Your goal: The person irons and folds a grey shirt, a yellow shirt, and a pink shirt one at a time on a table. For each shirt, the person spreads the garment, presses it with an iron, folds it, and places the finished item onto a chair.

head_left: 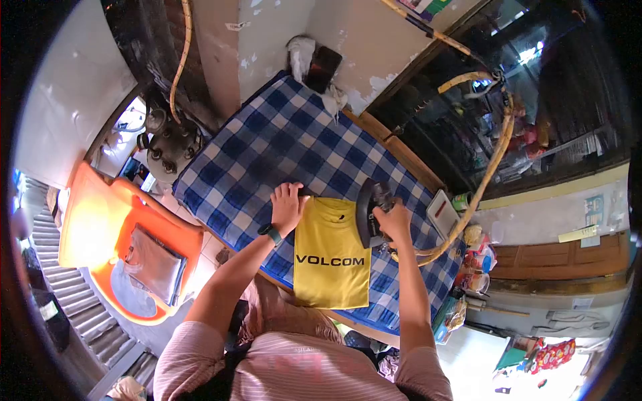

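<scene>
A folded yellow T-shirt (332,284) with dark VOLCOM lettering lies on a blue-and-white checked cloth (267,140) that covers the table. My right hand (394,220) is wrapped round the handle of a dark steam iron (368,214), whose soleplate side is at the shirt's right edge near the collar. A yellowish hose runs from the iron's rear. With fingers spread, my left hand (287,206) rests at the shirt's upper left edge, partly on the cloth. A dark watch is on that wrist.
An orange chair (190,244) at the left holds a plastic-wrapped folded garment (155,264). Behind it stands a metal boiler tank (170,147). The hose (498,160) loops down at the right, near a white tray-like plate (442,214). A white rag (302,57) lies at the far corner.
</scene>
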Tool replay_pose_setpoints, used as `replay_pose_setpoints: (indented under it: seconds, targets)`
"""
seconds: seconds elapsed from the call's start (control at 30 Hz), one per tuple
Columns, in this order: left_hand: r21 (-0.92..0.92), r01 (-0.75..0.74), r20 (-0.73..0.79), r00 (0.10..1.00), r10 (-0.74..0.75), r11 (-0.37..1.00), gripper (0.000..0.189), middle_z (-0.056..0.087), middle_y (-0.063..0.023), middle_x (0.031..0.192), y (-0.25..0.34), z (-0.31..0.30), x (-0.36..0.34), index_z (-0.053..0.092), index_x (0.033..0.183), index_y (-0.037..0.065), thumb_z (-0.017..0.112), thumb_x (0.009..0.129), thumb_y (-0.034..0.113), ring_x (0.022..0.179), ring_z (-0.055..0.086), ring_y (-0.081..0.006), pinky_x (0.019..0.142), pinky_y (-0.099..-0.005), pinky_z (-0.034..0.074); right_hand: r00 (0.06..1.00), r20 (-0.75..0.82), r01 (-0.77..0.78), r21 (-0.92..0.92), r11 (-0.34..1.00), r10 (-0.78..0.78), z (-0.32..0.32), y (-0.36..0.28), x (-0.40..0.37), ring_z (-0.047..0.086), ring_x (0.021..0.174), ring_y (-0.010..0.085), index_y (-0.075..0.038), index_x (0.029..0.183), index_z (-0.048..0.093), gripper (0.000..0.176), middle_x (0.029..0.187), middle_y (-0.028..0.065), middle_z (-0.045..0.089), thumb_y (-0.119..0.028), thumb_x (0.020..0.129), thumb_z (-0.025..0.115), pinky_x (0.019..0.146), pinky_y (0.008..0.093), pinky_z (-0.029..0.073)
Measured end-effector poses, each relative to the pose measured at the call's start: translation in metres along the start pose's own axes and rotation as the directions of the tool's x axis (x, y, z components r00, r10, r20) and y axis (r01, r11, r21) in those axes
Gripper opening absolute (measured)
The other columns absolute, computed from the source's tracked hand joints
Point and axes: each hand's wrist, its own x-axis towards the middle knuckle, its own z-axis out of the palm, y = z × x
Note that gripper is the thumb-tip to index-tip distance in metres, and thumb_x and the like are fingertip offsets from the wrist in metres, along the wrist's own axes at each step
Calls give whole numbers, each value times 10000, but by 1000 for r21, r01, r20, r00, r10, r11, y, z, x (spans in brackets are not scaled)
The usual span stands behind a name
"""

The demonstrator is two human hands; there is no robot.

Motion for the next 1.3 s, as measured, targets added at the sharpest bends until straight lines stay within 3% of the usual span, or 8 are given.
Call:
replay_pose_setpoints:
  seconds: [0.1, 0.33, 0.77, 0.87, 1.1, 1.17, 1.23, 1.3]
  targets:
    - [-97, -11, -137, 991, -3, 995, 290, 543, -158, 896, -4, -23, -17, 506, 1096, 65, 544, 922, 294, 881, 532, -333, 753, -430, 425, 937, 317, 177, -57, 983, -150, -20, -47, -38, 651, 934, 364, 14, 1164, 536, 634, 962, 235, 668, -405, 709, 673, 810, 449, 517]
    - [-151, 358, 522, 820, -233, 921, 381, 595, -142, 627, 37, -79, -145, 560, 708, 51, 637, 868, 388, 596, 596, -339, 536, -417, 463, 832, 447, 415, -108, 903, -329, 71, -94, -65, 631, 964, 393, -16, 1073, 597, 532, 1029, 257, 646, -419, 733, 668, 832, 467, 511]
    - [-653, 423, 381, 900, -210, 628, 294, 627, -100, 713, 30, -53, -266, 571, 943, 16, 681, 866, 277, 659, 601, -151, 598, -321, 478, 673, 619, 591, -120, 798, -405, 40, -25, -190, 661, 807, 401, -49, 1158, 558, 600, 837, 231, 671, -398, 685, 680, 754, 460, 532]
    - [-450, 573, 655, 733, -184, 685, 307, 657, -85, 765, -6, -25, -299, 643, 895, 42, 667, 868, 347, 698, 613, -160, 627, -291, 487, 713, 582, 550, -119, 826, -391, 34, 8, -209, 665, 812, 383, -75, 1183, 583, 580, 877, 237, 673, -379, 703, 700, 764, 461, 529]
    - [-612, 414, 526, 849, -43, 674, 261, 660, -81, 835, 2, -40, -292, 622, 948, 14, 679, 873, 258, 749, 616, -133, 661, -276, 494, 994, 90, 75, -229, 970, -56, -20, 102, -140, 659, 830, 391, -15, 841, 682, 367, 802, 219, 678, -356, 706, 688, 747, 469, 519]
    - [-652, 648, 651, 745, -149, 394, 284, 652, -68, 884, 3, -35, -291, 599, 998, -8, 687, 873, 232, 821, 625, -132, 711, -266, 501, 952, 229, -199, -44, 979, 203, -32, 152, -101, 652, 805, 397, 5, 941, 645, 453, 830, 212, 671, -379, 712, 717, 725, 475, 516]
    - [-649, 685, 652, 725, -223, 332, 313, 652, -66, 899, 16, -40, -282, 590, 1012, -13, 698, 866, 241, 830, 621, -134, 719, -264, 498, 924, -352, -19, -430, 903, -148, -27, 182, -99, 607, 890, 371, -2, 1045, 581, 579, 922, 189, 622, -451, 714, 737, 779, 469, 484]
    - [-649, 715, 646, 699, -306, 262, 342, 652, -64, 913, 34, -61, -263, 581, 1026, -18, 709, 858, 251, 839, 618, -137, 728, -263, 496, 863, -382, 46, -591, 805, -330, -38, 141, -132, 516, 1020, 354, -24, 1090, 529, 623, 1034, 192, 533, -498, 734, 720, 865, 462, 427]
